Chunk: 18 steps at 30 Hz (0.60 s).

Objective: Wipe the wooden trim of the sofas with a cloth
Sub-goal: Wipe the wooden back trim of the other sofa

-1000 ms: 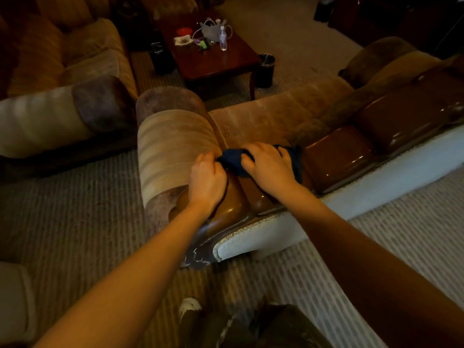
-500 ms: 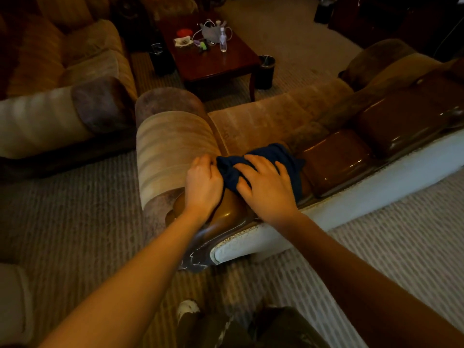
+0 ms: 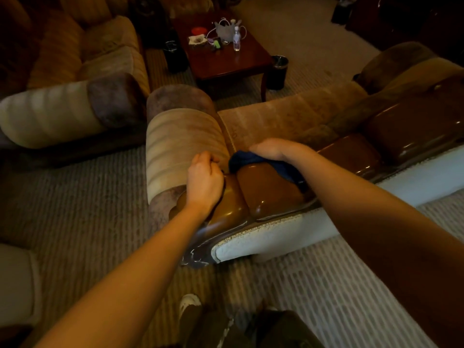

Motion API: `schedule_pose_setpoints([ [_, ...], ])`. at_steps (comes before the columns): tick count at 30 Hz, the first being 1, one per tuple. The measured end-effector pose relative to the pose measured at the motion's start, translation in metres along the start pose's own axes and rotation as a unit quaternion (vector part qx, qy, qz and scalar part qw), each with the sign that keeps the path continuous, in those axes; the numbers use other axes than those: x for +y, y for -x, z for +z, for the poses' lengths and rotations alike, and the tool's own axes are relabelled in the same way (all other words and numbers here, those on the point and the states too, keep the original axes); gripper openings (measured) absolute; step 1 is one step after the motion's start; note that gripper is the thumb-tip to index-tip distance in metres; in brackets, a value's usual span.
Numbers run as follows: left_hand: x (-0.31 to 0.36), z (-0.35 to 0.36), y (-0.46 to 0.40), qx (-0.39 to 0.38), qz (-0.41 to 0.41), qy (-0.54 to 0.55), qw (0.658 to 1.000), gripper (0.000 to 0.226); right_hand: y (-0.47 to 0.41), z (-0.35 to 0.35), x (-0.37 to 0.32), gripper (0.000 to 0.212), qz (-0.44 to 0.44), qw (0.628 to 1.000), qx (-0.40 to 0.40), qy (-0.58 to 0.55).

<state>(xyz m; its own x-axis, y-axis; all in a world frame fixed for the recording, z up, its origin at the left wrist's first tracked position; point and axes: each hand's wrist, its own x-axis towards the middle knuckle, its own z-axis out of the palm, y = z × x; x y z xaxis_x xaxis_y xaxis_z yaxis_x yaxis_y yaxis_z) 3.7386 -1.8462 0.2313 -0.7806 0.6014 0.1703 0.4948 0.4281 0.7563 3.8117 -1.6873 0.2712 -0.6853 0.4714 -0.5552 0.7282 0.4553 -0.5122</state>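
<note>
- Where the glossy wooden trim (image 3: 271, 189) swells into rounded, lacquered brown lobes along the back of the near sofa (image 3: 288, 121), we see a dark blue cloth (image 3: 253, 159) bunched soft against its top edge.
- Our right hand (image 3: 273, 149) lies over the cloth with fingers curved down onto it, pressing it to the trim; part of the cloth trails out under the wrist toward the right.
- Our left hand (image 3: 204, 179) is curled with fingertips tucked at the seam where the ribbed, striped armrest (image 3: 183, 146) meets the wood; we cannot tell whether it grips anything.
- The trim catches small highlights, smooth and hard beside the plush, velvety upholstery, and a pale, nubbly fabric panel (image 3: 276, 237) runs beneath it.
- A second sofa (image 3: 75, 96) with the same rolled, padded arms stands to the left, apart from the first.
- Beyond them a dark polished desk (image 3: 233, 64) carries a clear plastic bottle (image 3: 236, 41), a red lid-like disc (image 3: 199, 30) and loose white cords.
- A ribbed, corded carpet (image 3: 88, 209) covers the floor.
</note>
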Motion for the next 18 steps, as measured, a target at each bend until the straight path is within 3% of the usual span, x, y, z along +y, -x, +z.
schedule_pose_setpoints([
  [2, -0.001, 0.000, 0.000, -0.010, 0.000, -0.001, 1.000, 0.020, 0.000, -0.009, 0.023, 0.037, 0.021, 0.998, 0.034, 0.050],
  [5, 0.000, 0.000, -0.001, -0.020, 0.001, 0.003, 1.000, 0.019, 0.003, -0.013, 0.047, 0.045, 0.048, 0.978, 0.146, 0.142],
  [8, 0.001, 0.000, 0.000, -0.030, -0.001, 0.004, 1.000, 0.018, 0.004, 0.002, 0.057, 0.047, 0.014, 0.959, 0.240, 0.150],
  [12, 0.002, -0.001, 0.000, -0.052, 0.005, 0.003, 0.999, 0.017, 0.024, 0.032, 0.056, 0.039, -0.086, 0.936, 0.342, 0.002],
  [14, 0.001, -0.002, -0.007, -0.083, -0.027, 0.034, 0.996, 0.021, 0.039, 0.050, 0.051, 0.024, -0.137, 0.917, 0.360, -0.101],
  [16, 0.002, 0.000, -0.021, -0.143, -0.072, 0.070, 0.985, 0.021, 0.055, 0.072, 0.047, 0.032, -0.169, 0.896, 0.385, -0.142],
  [18, 0.011, 0.006, -0.035, -0.222, -0.051, 0.030, 0.973, 0.021, 0.062, 0.090, 0.047, 0.039, -0.187, 0.869, 0.441, -0.123],
])
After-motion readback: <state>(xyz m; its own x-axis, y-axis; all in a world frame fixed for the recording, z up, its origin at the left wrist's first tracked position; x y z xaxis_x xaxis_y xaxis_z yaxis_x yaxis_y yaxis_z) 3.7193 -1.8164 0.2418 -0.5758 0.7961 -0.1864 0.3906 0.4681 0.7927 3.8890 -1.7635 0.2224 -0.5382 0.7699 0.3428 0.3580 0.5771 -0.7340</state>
